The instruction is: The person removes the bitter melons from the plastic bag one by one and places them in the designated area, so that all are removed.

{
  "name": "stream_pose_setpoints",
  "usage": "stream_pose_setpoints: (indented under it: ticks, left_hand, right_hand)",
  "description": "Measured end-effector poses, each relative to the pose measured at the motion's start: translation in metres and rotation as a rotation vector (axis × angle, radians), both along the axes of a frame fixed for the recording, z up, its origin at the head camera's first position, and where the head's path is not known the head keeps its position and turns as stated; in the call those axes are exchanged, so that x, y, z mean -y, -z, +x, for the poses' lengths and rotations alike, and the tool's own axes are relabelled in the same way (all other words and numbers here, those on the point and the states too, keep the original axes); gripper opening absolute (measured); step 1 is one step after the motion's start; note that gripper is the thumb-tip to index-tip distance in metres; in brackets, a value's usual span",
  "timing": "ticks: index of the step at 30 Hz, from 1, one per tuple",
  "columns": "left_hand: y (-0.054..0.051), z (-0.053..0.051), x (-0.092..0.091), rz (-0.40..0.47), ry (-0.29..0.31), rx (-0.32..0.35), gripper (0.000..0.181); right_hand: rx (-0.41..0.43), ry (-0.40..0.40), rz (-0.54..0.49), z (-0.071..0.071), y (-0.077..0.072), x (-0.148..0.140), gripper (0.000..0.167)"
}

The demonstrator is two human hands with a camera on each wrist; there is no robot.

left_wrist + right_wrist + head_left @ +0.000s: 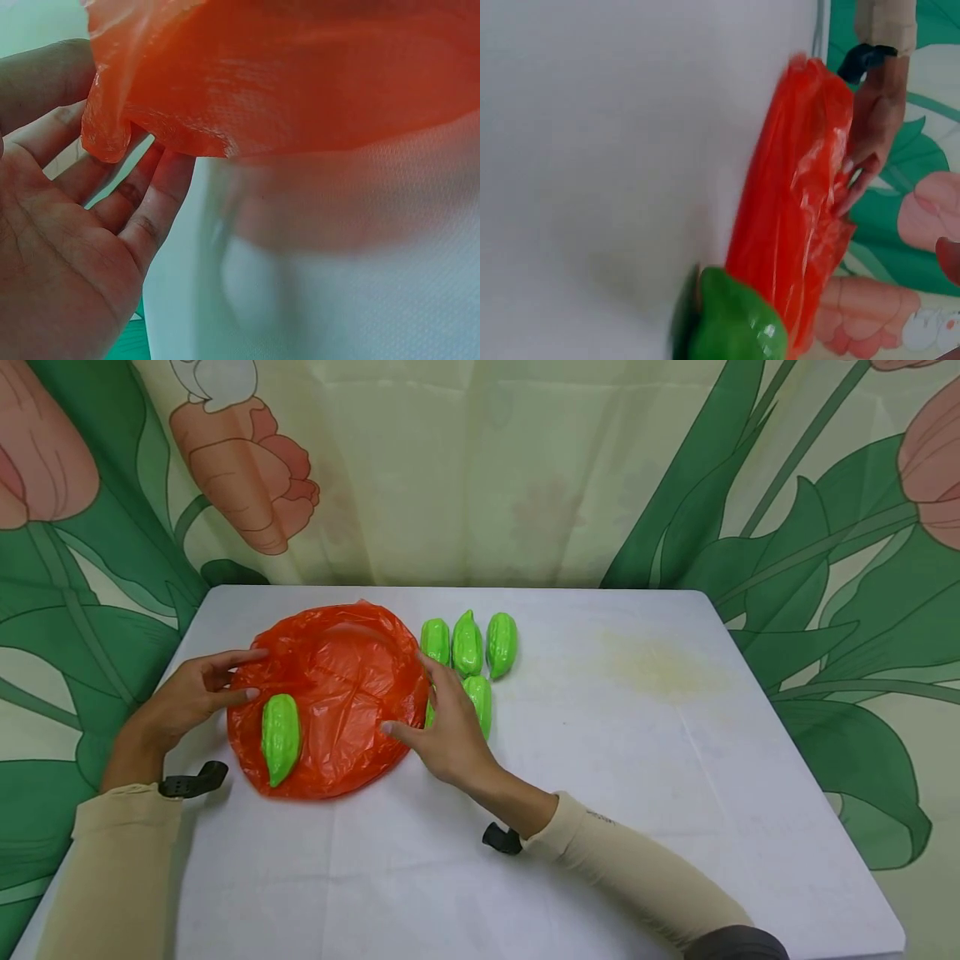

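Observation:
A round shape wrapped in crinkled red plastic film [337, 677] lies on the left of the table. On its near left part sits a ribbed, glossy green fruit [281, 739], pointed at one end. My left hand [191, 693] is at the left rim, thumb and fingers spread about the edge; the left wrist view shows a fold of the red film [109, 124] between them, not visibly pinched. Along the right rim my right hand [453, 727] spreads its fingers, the thumb lying over the film. Its fingers partly cover another green fruit [430, 714].
Several similar green fruits [467, 645] lie in a cluster just right of the red film. A white cloth covers the table [637, 827]. Behind it hangs a curtain [480, 477] printed with flowers and leaves. Dark wrist cameras [502, 839] protrude beneath the wrists.

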State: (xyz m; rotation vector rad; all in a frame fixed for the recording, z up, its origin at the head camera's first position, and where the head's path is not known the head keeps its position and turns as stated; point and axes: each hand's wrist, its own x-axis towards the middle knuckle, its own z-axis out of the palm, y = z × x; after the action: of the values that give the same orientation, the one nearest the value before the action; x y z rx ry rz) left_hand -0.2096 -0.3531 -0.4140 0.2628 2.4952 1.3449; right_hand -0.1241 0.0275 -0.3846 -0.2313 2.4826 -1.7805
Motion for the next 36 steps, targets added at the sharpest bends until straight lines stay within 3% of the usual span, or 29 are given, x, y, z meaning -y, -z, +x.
stream_pose_setpoints:
  ticks: [5,19,28,36]
  left_hand:
    - [-0.001,0.0,-0.001,-0.011,0.0,0.01,0.065]
    - [-0.001,0.0,0.001,-0.028,0.008,-0.008,0.064]
    - [-0.002,0.001,-0.001,-0.029,-0.005,0.001,0.063]
    - [-0.001,-0.001,-0.004,-0.021,0.014,-0.036,0.06]
  right_hand:
    - [0.003,-0.02,0.053,-0.001,-0.002,0.023,0.097]
    - [-0.02,-0.11,0.059,0.001,-0.002,0.073,0.099]
    - [-0.015,-0.149,0.133,0.0,0.006,0.104,0.098]
    - [-0.008,-0.174,0.196,-0.003,0.014,0.123,0.099]
